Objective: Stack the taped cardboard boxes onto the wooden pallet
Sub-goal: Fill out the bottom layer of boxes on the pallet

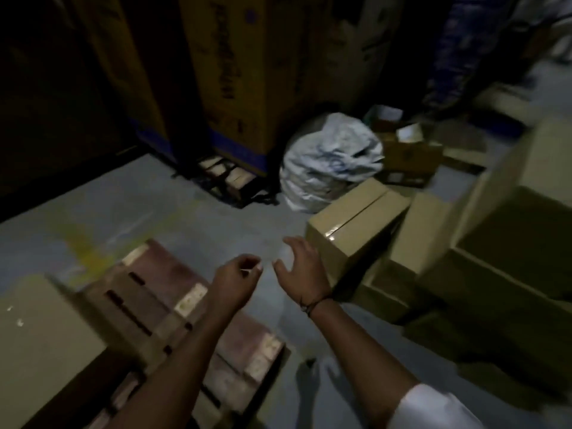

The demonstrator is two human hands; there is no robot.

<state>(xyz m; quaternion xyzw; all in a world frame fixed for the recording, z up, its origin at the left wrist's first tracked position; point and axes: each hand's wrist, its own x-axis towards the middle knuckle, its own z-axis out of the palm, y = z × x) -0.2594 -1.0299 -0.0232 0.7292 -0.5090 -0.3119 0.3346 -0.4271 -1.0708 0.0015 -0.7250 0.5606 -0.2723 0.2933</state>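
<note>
A wooden pallet [173, 308] lies on the grey floor at the lower left, and one cardboard box [40, 345] sits on its near left part. Several taped cardboard boxes stand in a heap on the right; the nearest taped box [356, 224] is tilted, with clear tape along its top seam. My left hand [236, 280] hangs above the pallet's far edge with loosely curled fingers, holding nothing. With spread fingers and nothing in it, my right hand [301, 267] is stretched toward the tilted box, just short of its near left corner.
Tall printed cartons [235, 75] stand along the back on a dark pallet. A white plastic sack [328, 159] sits behind the tilted box, with open small cartons [408, 153] to its right. Larger boxes [510, 230] fill the right side. The scene is dim and blurred.
</note>
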